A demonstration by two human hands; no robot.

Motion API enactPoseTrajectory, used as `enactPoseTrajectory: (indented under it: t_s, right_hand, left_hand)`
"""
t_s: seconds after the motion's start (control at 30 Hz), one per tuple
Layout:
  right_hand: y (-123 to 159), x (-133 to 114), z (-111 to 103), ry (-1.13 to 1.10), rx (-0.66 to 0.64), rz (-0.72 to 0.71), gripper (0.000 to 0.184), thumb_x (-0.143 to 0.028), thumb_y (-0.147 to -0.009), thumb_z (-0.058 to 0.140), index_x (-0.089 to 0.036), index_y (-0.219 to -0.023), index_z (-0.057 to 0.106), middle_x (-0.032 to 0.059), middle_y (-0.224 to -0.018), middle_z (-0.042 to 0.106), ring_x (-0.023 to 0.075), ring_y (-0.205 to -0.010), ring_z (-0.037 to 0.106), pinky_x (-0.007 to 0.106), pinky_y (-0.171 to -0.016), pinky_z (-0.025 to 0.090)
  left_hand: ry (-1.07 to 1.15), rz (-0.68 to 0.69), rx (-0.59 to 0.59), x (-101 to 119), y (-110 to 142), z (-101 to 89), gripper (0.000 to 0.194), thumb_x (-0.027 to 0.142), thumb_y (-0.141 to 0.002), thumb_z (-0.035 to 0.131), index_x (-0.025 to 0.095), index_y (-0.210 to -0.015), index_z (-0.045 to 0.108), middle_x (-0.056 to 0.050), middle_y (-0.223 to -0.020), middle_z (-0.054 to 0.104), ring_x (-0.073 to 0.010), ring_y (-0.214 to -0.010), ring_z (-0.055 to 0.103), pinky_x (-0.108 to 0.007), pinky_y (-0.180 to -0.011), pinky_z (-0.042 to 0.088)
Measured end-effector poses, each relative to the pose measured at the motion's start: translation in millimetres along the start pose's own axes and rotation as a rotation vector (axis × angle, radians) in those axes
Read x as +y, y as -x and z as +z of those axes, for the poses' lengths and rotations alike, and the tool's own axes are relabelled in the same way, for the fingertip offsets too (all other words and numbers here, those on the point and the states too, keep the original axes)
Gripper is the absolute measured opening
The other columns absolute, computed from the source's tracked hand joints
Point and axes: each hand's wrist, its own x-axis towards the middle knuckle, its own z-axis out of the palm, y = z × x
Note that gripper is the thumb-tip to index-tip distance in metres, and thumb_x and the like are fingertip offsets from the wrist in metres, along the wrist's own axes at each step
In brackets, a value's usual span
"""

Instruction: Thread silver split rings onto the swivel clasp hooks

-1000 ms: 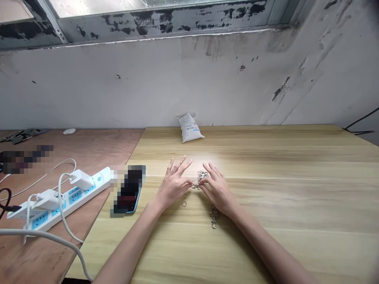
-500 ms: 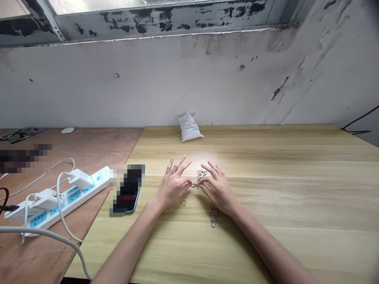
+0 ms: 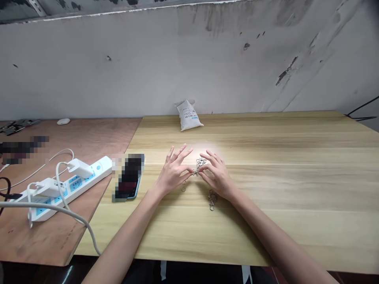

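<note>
- While both hands sit low over the light pine-wood counter (image 3: 275,205), L hand (image 3: 173,171) pinches a small silver metal clasp (image 3: 195,172) w/ thumb + index fingers (image 3: 188,169); other fingers spread, released.
- R hand (image 3: 217,177): fingers (image 3: 207,167) curled, clenched on a tangled silver metal ring cluster (image 3: 201,162) beside that clasp.
- Small silver metal ring (image 3: 183,186) lies just below L hand; silver metal clip bunch (image 3: 211,200) just below R hand.
- Far edge: white plastic sack w/ blue label (image 3: 188,115), by wall.
- Left of L hand: smartphone in blue case (image 3: 136,185), partly blurred.
- Further left: white power strip w/ blue panels (image 3: 102,166) on brown plywood counter (image 3: 35,240).
</note>
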Motion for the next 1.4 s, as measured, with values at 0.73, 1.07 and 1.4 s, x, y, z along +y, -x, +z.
enactPoseTrajectory:
  t_s: [0.73,1.07,1.4]
  right_hand:
    - [1.9,-16.5,6.9,0.085,0.008,0.044,0.015,-0.029,-0.092,0.057,-0.025,-0.093,0.071,0.0086,-0.121,0.064,0.0277,-0.129,0.047,0.053,-0.109,0.031]
    - [2.6,-10.6,7.3,0.121,-0.035,0.031,0.019,-0.028,-0.095,0.052,-0.026,-0.097,0.071,0.0079,-0.122,0.063,0.0275,-0.129,0.046,0.054,-0.109,0.03]
    - [3.4,-10.5,5.5,0.064,-0.027,0.029,0.022,-0.028,-0.095,0.051,-0.028,-0.102,0.071,0.0078,-0.12,0.064,0.0269,-0.126,0.049,0.052,-0.107,0.033]
  left_hand:
    - [0.192,-0.12,0.004,14.0,-3.1,-3.8,0.009,0.027,-0.086,0.066,0.02,-0.083,0.069,-0.008,-0.147,0.047,-0.0275,-0.146,0.027,-0.056,-0.117,0.022]
    - [0.092,-0.185,0.026,15.8,-2.9,0.4,0.011,0.028,-0.088,0.062,0.021,-0.082,0.068,-0.007,-0.148,0.046,-0.0275,-0.144,0.029,-0.059,-0.119,0.015]
    - [0.177,-0.254,0.041,9.1,-1.6,2.7,0.016,0.035,-0.082,0.071,0.022,-0.092,0.069,-0.008,-0.142,0.052,-0.0288,-0.142,0.032,-0.06,-0.116,0.02]
